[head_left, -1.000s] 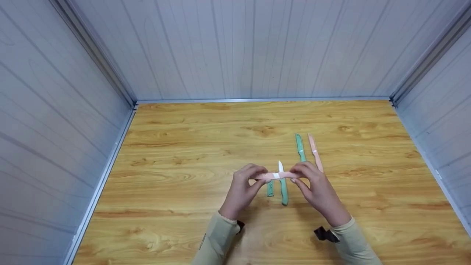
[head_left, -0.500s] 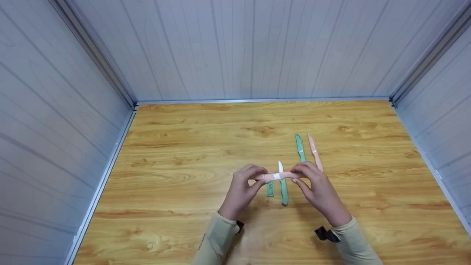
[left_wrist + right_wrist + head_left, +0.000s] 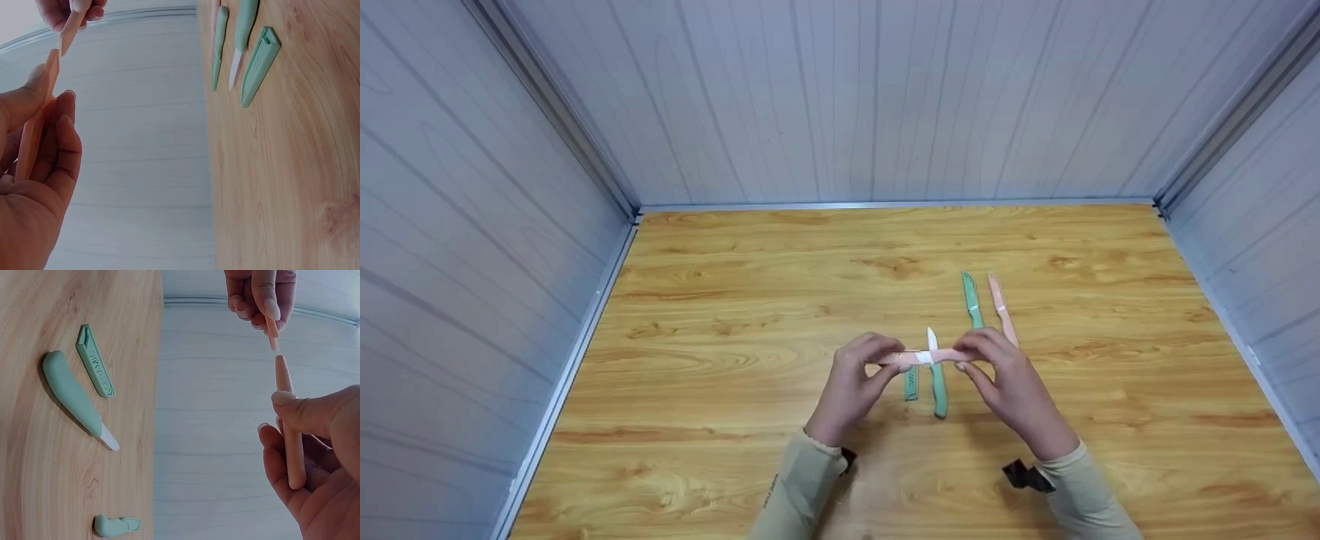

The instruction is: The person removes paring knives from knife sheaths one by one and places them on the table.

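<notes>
Left hand (image 3: 851,386) grips pink sheath (image 3: 901,358); right hand (image 3: 1011,385) holds pink knife (image 3: 947,356), blade partly bared. Near green knife (image 3: 940,391) unsheathed, green sheath (image 3: 911,385) beside it. Farther green knife (image 3: 970,292), farther pink knife (image 3: 997,296) still sheathed.

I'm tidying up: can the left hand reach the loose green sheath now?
Probably not without letting go: the left hand holds the pink sheath, though nothing lies on the loose green sheath.

L sleeve (image 3: 801,484) khaki w/ dk lettering (image 3: 772,490), illegible; R sleeve (image 3: 1084,495) also khaki; R wrist mount (image 3: 1027,476) blk, angular.
</notes>
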`<state>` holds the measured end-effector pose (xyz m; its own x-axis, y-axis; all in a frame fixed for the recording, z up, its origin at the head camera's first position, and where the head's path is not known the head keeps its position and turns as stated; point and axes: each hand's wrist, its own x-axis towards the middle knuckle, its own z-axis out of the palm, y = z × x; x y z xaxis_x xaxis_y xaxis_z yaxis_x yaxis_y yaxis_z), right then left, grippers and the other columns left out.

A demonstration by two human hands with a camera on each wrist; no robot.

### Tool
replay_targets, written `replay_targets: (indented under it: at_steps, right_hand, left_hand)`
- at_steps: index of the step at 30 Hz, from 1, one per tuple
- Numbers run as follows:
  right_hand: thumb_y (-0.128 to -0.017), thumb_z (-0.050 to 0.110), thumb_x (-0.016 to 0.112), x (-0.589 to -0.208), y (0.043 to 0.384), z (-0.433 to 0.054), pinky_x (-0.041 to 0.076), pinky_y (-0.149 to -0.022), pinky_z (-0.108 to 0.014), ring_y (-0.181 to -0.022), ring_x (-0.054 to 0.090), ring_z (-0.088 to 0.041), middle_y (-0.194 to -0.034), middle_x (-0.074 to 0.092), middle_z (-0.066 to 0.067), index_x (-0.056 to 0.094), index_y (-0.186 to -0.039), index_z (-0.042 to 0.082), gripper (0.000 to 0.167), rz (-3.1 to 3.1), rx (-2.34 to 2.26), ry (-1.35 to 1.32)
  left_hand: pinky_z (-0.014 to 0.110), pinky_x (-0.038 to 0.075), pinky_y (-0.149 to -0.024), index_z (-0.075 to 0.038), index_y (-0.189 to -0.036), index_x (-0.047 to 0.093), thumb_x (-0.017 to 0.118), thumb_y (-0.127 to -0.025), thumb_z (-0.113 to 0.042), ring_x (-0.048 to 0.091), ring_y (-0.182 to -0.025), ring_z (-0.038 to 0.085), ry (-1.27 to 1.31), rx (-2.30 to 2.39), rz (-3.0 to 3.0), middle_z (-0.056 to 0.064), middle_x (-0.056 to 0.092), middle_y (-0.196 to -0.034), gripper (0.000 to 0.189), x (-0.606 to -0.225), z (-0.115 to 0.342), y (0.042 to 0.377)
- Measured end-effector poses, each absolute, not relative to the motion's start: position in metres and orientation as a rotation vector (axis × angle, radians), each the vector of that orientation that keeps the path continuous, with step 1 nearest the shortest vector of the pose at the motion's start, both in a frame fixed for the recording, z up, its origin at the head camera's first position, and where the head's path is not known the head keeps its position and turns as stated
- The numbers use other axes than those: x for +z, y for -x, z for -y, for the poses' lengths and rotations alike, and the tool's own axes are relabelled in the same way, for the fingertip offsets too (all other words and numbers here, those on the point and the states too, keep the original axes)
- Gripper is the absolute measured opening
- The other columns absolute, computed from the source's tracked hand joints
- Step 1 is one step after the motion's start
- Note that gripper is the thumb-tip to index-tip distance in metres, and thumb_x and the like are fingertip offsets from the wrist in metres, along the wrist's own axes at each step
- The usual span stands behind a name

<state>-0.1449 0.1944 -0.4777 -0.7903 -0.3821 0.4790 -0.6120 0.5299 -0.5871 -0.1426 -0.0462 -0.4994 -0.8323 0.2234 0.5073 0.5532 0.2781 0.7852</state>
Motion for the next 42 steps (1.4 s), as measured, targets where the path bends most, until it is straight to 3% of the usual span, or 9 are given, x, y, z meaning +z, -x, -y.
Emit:
replay_targets:
  at_steps: [42]
  right_hand:
    - [-0.08,-0.004,0.073,-0.4796,0.1446,-0.198,0.051,-0.081,-0.026,-0.093,0.061,-0.007,-0.106,0.059,0.007,0.066,-0.104,0.008,0.027,2.503,1.143,-0.792]
  left_hand:
    - [0.024,0.052,-0.076,-0.007,-0.101,0.069,0.07,-0.087,-0.018,0.061,-0.085,0.007,0.67,-1.588,2.265,-0.006,0.064,-0.095,0.018,-0.5023,0.0503,0.1415]
